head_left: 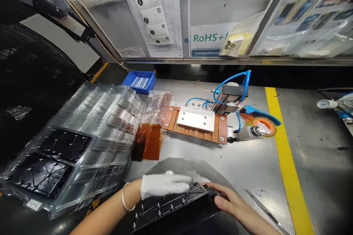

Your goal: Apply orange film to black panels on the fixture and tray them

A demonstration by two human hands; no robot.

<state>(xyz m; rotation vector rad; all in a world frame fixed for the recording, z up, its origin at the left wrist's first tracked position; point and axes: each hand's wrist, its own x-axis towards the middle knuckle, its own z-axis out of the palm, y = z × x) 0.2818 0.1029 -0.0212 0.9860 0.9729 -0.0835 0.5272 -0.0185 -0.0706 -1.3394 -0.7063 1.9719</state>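
Note:
A black plastic housing panel (172,209) with metal studs and moulded ribs is tilted up at the bottom of the view. My right hand (224,200), bare, grips its right end, with the thumb on the near side. My left hand (165,184) wears a white glove and a bracelet at the wrist. Its fingers stretch out flat along the panel's upper face and edge, touching it. Beyond the hands stands a press fixture (195,119) with a brown base, a white plate and blue air hoses.
Stacked clear trays (102,117) on the left hold two black panels (41,174). Behind stands a blue bin (140,81). Amber film (150,141) lies beside the trays. A bottle (249,132), a tape dispenser (261,117) and tweezers (266,209) are on the right.

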